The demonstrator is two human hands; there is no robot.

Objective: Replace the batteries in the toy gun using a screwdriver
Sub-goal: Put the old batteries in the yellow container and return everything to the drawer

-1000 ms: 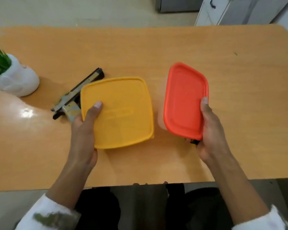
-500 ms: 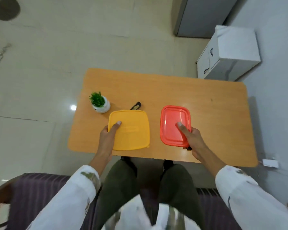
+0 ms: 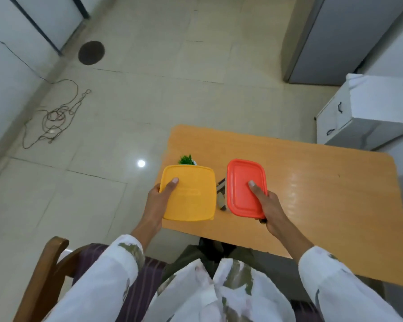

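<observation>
A: Where's the toy gun (image 3: 221, 196) lying?
B: It's lying on the table (image 3: 312, 182), showing thru the gap btwn the yellow lid (image 3: 191, 196) & red lid (image 3: 242, 182) I'm holding. Only a tan-and-black strip's peeking out; rest's hiding behind them.
A: Batt cover?
B: Can't tell.

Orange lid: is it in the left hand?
No, the right hand grips the orange lid, thumb on top, while the left hand holds the yellow lid.
</observation>
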